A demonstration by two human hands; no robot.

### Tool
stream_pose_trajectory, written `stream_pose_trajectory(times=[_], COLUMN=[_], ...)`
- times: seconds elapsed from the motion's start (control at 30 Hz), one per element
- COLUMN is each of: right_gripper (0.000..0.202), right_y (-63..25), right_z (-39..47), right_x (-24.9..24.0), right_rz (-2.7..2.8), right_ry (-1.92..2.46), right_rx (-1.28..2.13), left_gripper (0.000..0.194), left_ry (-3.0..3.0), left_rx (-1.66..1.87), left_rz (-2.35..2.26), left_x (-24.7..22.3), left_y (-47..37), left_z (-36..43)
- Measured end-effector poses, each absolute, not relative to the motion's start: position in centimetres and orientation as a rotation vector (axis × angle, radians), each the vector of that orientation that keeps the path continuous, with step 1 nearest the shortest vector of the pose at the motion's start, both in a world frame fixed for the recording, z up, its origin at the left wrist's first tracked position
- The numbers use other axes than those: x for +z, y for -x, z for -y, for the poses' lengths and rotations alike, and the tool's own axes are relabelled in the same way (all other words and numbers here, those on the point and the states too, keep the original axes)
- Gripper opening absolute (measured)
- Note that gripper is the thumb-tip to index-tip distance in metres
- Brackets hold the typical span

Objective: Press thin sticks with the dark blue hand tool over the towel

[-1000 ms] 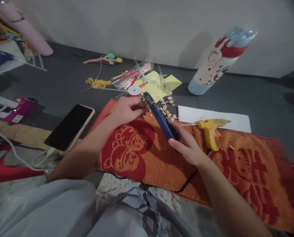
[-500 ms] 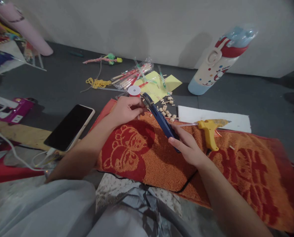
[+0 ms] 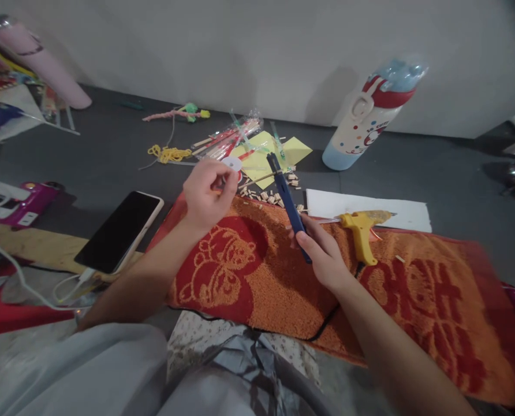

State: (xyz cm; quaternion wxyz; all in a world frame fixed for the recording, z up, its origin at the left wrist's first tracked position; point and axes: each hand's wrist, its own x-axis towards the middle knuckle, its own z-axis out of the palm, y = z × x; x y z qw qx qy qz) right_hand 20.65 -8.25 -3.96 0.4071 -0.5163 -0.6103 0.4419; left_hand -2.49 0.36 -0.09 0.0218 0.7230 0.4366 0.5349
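Observation:
My right hand [image 3: 320,248] is wrapped round the handle of a dark blue cutter-like tool [image 3: 288,205], whose head points up and away. Between the tool's head and my left hand [image 3: 209,188] runs a thin wooden stick [image 3: 260,180]. The fingers of my left hand are pinched on the stick's near end. Just behind that hand, a white-topped spool [image 3: 233,164] is partly hidden. Small cut wooden pieces [image 3: 271,199] lie beneath the stick, along the back edge of the orange and red towel [image 3: 279,289].
A yellow glue gun [image 3: 361,231] lies right of my right hand, by a white board [image 3: 405,212]. Behind are yellow paper [image 3: 298,151], wrapped sticks [image 3: 223,141], yellow cord [image 3: 168,154] and a bottle [image 3: 353,136]. A phone [image 3: 119,231] is at left.
My left hand has moved a little left and turned, and the stick now shows between it and the tool. The tool stands more upright. The camera view has shifted slightly.

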Motion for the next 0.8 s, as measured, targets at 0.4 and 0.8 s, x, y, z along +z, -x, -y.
stream_pose_trajectory(times=[0.4, 0.8], right_gripper=[0.061, 0.063], right_y=[-19.0, -19.0], right_z=[8.6, 8.4], right_x=[-4.0, -4.3], right_rz=[1.517, 1.560], right_ry=[1.120, 1.107], right_rx=[1.196, 1.218], left_gripper=[0.054, 0.058], left_ry=[-1.484, -1.392], left_rx=[0.694, 0.761], left_rz=[-0.692, -0.787], left_x=[-1.6, -2.8], left_y=[-2.5, -3.4], left_z=[3.3, 4.1])
